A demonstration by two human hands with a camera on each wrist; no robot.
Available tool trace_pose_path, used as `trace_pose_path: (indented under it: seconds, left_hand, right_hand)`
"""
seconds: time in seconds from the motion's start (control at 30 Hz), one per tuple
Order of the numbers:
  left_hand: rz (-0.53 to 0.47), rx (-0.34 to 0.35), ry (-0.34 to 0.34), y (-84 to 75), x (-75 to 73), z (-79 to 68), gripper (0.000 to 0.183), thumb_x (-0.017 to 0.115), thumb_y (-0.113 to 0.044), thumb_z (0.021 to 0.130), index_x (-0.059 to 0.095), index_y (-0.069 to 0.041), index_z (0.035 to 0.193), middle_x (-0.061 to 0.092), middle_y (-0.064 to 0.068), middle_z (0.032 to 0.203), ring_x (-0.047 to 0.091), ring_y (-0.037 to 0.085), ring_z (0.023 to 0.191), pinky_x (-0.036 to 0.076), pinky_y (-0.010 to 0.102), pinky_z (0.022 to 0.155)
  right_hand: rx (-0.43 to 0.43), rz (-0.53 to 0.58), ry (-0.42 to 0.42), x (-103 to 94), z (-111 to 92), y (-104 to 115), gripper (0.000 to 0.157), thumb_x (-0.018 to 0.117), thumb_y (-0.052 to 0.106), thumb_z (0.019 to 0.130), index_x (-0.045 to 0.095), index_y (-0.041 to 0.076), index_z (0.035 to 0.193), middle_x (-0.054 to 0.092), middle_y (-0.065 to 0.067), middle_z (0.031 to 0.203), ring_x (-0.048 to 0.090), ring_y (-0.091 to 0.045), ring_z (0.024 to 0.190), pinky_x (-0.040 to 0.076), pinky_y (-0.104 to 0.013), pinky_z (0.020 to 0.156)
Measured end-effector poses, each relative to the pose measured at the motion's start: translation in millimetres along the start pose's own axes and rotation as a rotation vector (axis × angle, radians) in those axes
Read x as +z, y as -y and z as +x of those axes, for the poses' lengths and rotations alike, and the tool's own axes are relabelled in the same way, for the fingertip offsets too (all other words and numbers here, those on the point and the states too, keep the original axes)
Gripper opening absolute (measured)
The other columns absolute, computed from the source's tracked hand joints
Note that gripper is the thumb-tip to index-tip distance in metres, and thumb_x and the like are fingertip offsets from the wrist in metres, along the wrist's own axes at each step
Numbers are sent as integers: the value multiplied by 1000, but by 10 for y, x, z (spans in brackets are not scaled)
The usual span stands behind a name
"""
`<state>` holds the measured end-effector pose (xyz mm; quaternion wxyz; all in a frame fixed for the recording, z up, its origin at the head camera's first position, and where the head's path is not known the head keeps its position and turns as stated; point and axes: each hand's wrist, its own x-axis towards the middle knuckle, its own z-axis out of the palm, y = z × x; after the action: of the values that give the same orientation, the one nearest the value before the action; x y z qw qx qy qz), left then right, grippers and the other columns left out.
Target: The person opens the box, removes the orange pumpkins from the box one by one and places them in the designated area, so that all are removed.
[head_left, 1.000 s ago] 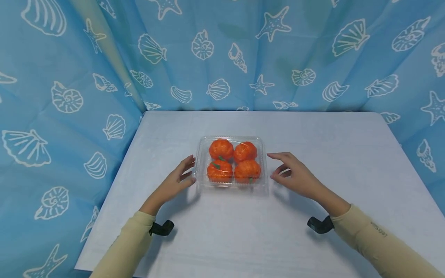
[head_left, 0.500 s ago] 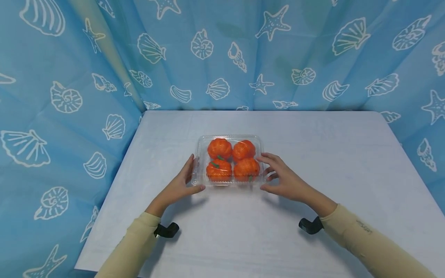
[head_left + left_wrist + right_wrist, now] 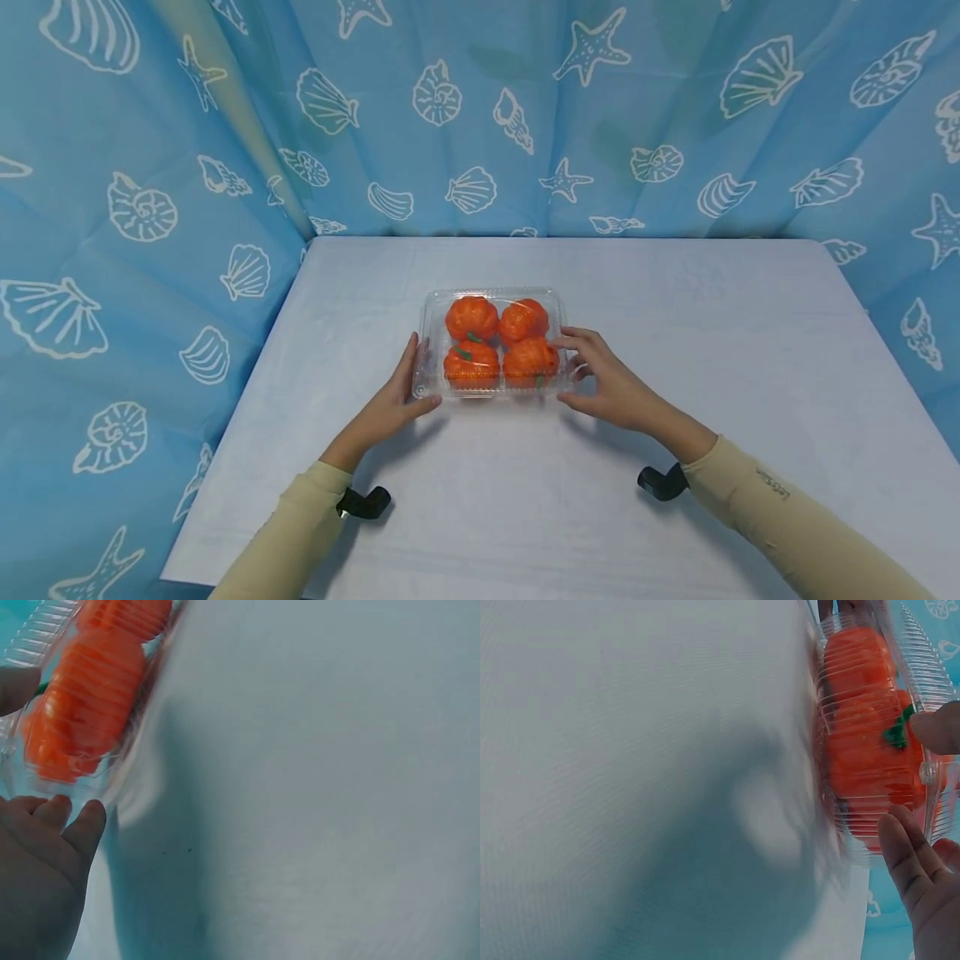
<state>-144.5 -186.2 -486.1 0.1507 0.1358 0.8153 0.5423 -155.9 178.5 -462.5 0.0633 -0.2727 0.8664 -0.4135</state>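
A clear plastic clamshell box [image 3: 436, 325] with a ribbed edge is near the middle of the table. Inside it are several small orange pumpkins [image 3: 471, 367], some with green stems showing. My left hand [image 3: 386, 408] grips the box's left end, fingers along the side and thumb at the front corner. At the opposite end, my right hand [image 3: 611, 387] holds the box between thumb and fingers. Both wrist views show fingertips against the box wall and the thumb over its ribbed edge. Whether the box bottom is clear of the table cannot be made out.
White cloth covers the table [image 3: 712, 333]. A blue curtain [image 3: 465, 117] with white shell and starfish prints hangs behind it and along the sides. Dark wrist cameras stick out below both hands.
Both hands have closed in on the box, the right one moving left to reach its end. The box has shifted slightly left. Little differs over the last half second.
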Motion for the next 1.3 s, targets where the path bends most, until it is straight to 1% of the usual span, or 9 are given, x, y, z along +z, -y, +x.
trace_pose_path:
  seconds: [0.1,0.23,0.37,0.5,0.6,0.83,1.03,1.17,1.3]
  left_hand:
    - [-12,16,4,-11,18,-4,100,64,-12,99,-13,-21,163,-13,4,170,-11,28,156,6,55,123]
    - [-26,40,3,7,41,0,96,59,-8,101,-14,-17,163,-15,6,170,-13,28,155,1,57,123]
    - [-2,56,-10,15,56,-9,91,54,-6,102,-14,-13,163,-14,9,170,-13,29,155,-1,56,123]
    - [38,70,-32,23,79,-16,86,50,-6,103,-12,-10,163,-12,12,170,-12,31,155,-1,56,123]
    - [55,66,-48,38,100,-17,83,47,-6,103,-11,-10,163,-11,12,170,-11,30,156,0,54,124]
    - [40,56,-63,38,125,-33,80,44,-4,104,-10,-8,163,-10,12,170,-9,31,156,1,55,124]
    - [44,74,-57,38,109,-37,76,40,-4,106,-10,-8,163,-4,8,171,-6,28,156,4,54,124]
    - [41,87,-60,44,103,-31,77,42,-4,106,-10,-9,163,-4,8,171,-6,28,156,3,55,124]
    - [49,84,-82,41,117,-23,79,44,-4,106,-10,-9,163,-5,12,171,-5,29,156,4,56,124]
  right_hand:
    - [3,-2,-4,11,3,-7,67,80,9,86,48,16,145,27,-17,160,59,-22,107,56,-45,92]
    - [10,-2,-5,22,12,-9,63,80,10,87,50,18,142,27,-16,160,58,-23,107,55,-50,93]
    - [12,-15,-5,32,21,-9,62,79,10,86,50,20,141,28,-17,160,58,-25,110,54,-51,95]
    - [16,-33,-7,43,30,-13,63,80,9,85,50,19,140,28,-18,159,57,-27,112,54,-50,96]
    - [21,-40,-5,45,36,-13,64,81,9,85,50,19,140,28,-17,159,57,-26,110,55,-49,96]
    - [34,-40,4,36,47,2,63,81,10,85,50,19,139,28,-16,159,58,-27,111,54,-49,97]
    - [43,-33,9,13,49,34,61,80,11,86,51,19,138,28,-16,159,57,-26,110,54,-48,97]
    - [35,-29,0,26,44,27,61,79,10,86,50,18,139,27,-17,159,55,-27,111,54,-50,96]
    - [22,-25,-7,50,26,1,62,76,10,88,46,16,141,24,-18,160,53,-28,113,53,-49,96]
